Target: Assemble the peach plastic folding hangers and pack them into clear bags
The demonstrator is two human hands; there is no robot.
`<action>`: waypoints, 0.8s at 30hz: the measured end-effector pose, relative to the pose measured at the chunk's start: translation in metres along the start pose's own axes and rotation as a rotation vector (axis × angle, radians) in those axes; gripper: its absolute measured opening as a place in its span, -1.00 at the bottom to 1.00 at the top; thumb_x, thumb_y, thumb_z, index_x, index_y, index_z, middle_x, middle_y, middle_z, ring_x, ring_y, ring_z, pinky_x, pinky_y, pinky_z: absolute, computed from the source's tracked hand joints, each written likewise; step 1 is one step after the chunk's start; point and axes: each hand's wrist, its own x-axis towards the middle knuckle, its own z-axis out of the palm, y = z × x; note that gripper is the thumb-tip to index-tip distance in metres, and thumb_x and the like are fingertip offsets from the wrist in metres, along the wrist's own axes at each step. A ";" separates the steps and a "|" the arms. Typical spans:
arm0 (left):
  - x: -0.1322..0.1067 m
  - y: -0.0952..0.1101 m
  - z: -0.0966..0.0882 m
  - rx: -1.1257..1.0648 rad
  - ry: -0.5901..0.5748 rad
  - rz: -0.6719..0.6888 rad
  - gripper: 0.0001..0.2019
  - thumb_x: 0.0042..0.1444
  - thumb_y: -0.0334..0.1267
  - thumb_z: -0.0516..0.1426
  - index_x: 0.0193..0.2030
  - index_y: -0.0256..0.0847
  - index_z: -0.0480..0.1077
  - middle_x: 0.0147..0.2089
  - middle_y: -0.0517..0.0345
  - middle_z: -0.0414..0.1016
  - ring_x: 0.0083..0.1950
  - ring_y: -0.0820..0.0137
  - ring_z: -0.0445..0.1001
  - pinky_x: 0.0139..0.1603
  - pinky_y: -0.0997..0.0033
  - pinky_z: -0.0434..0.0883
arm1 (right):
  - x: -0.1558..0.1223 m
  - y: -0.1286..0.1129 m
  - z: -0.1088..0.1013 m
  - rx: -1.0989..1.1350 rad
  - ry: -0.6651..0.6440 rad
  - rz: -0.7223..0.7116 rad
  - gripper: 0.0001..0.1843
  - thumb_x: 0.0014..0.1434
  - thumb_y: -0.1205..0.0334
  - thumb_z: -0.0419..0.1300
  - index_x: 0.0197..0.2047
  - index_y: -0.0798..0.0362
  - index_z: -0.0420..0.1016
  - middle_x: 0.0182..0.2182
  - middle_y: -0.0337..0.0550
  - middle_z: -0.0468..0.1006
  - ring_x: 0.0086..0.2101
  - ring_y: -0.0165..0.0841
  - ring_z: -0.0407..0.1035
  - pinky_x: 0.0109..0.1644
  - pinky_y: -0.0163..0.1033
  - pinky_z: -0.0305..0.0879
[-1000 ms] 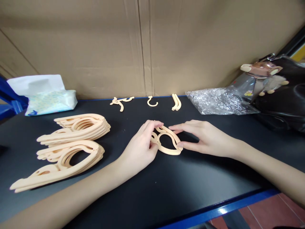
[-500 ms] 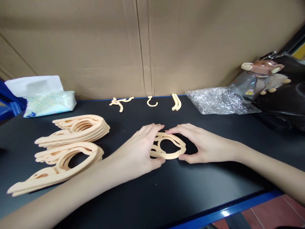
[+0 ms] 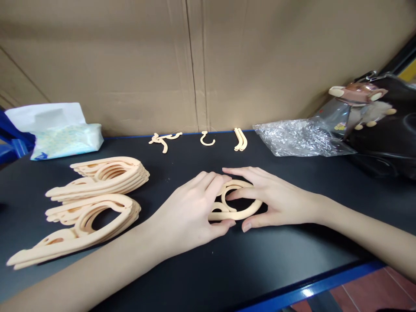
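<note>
- Head view: left hand [image 3: 198,208] is pinching a beige hanger [image 3: 238,215].
- Right hand [image 3: 276,197] is lying spread over it.
- Hanger stacks [image 3: 97,232] are lying left of both.

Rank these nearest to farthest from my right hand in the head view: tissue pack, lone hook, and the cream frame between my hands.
From your right hand:
1. Cream frame, right at your fingers.
2. Lone hook, back middle.
3. Tissue pack, back left.
</note>
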 end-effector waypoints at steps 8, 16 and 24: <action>0.000 0.001 0.003 -0.020 -0.022 0.017 -0.50 0.00 -0.26 0.31 0.05 -0.25 0.25 0.06 -0.02 0.43 0.01 0.20 0.42 -0.02 0.21 0.44 | 0.002 0.002 0.004 0.054 -0.034 -0.022 -0.43 0.16 -0.18 0.26 0.11 0.00 0.47 0.33 0.03 0.18 0.32 -0.13 -0.01 0.30 0.01 0.07; -0.001 -0.002 0.004 -0.083 -0.060 0.001 -0.49 0.05 -0.25 0.29 0.10 -0.21 0.21 0.12 -0.02 0.38 0.07 0.18 0.39 0.06 0.14 0.41 | 0.001 0.005 0.006 0.083 -0.039 -0.022 -0.41 0.18 -0.11 0.27 0.20 -0.02 0.42 0.35 0.01 0.14 0.30 -0.16 0.03 0.30 -0.01 0.08; -0.001 -0.006 0.006 -0.161 -0.118 -0.016 -0.53 0.10 -0.23 0.26 0.10 -0.19 0.21 0.13 -0.01 0.39 0.10 0.16 0.38 0.10 0.10 0.38 | 0.000 0.006 0.007 0.099 -0.028 -0.027 -0.37 0.17 -0.11 0.29 0.24 -0.05 0.39 0.34 0.01 0.16 0.31 -0.14 0.04 0.31 0.02 0.07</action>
